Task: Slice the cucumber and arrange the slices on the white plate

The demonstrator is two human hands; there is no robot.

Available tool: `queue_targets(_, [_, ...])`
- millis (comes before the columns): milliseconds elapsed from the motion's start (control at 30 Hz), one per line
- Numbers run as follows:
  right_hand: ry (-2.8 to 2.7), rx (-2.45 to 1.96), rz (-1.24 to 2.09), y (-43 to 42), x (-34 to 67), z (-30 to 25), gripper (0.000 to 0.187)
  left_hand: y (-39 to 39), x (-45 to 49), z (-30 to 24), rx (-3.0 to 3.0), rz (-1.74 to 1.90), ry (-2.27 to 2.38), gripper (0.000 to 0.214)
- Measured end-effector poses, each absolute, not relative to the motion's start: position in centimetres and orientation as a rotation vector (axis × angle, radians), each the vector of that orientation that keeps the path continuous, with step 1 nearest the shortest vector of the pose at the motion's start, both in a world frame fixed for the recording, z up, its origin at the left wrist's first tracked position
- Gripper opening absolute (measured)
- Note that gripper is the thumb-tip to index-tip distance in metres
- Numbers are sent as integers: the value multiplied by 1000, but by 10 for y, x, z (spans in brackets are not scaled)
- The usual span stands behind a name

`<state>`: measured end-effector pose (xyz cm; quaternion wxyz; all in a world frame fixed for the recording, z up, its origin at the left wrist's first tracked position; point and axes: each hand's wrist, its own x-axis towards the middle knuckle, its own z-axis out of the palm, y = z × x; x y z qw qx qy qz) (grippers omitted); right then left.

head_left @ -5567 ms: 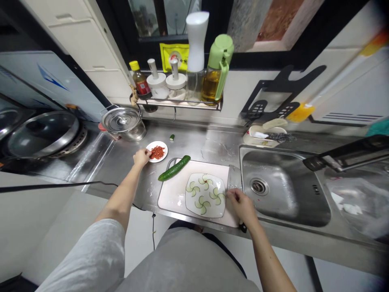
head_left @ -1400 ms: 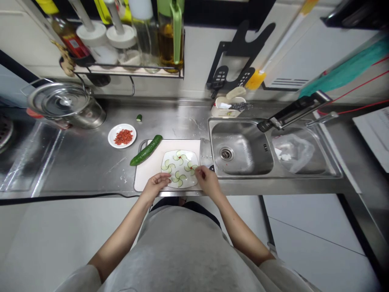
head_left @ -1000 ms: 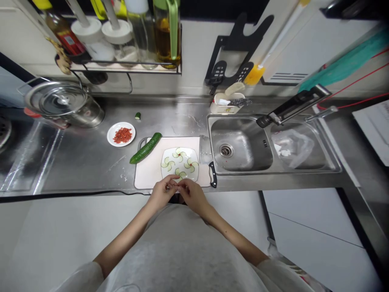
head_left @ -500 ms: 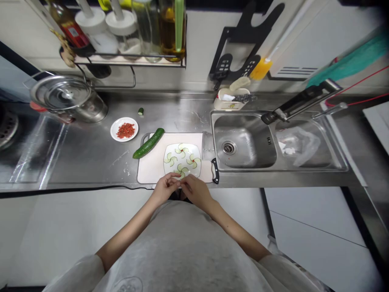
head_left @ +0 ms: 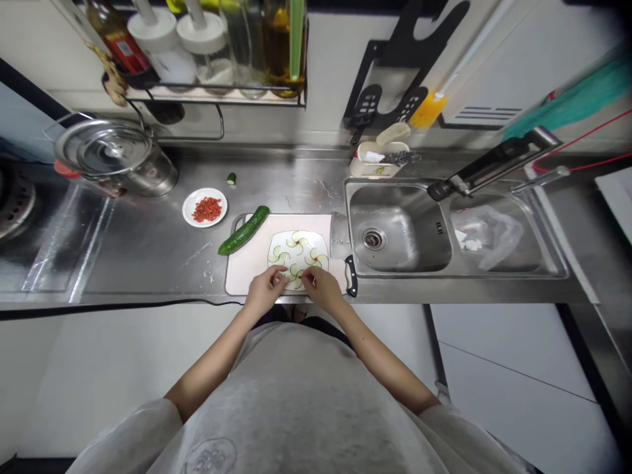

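A white square plate [head_left: 298,257] rests on the pale cutting board [head_left: 244,270]. Thin cucumber slices [head_left: 280,256] lie on it in several pinwheel shapes; red bits show at the centres of some. Over the plate's near left edge, my left hand [head_left: 265,289] has its thumb and fingers pinched. My right hand [head_left: 322,288] is also pinched, its fingertips beside the nearest pinwheel. Anything between either hand's fingers is too small to make out. A whole cucumber [head_left: 243,230] lies slantwise across the board's left corner. Along the right side is a knife with a black handle [head_left: 351,276].
Left of the board stand a small white dish [head_left: 186,209] of chopped red pieces and a lidded steel pot [head_left: 160,174]. A cucumber end [head_left: 231,178] lies behind them. At right is a double sink [head_left: 399,227] with a tap [head_left: 494,164]; bottles fill the shelf [head_left: 217,99] above.
Both hands have moved forward over the near part of the plate. They were together at its front edge and are now apart, on either side of the nearest pinwheel.
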<state>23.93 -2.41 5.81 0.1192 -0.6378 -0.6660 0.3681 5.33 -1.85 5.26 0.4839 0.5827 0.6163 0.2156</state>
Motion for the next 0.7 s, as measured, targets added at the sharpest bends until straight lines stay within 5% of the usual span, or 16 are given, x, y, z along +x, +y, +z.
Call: queue_targets(700, [-2254,-2072,952,-10,225,34,24,1,82,45,1931,31,1734,19])
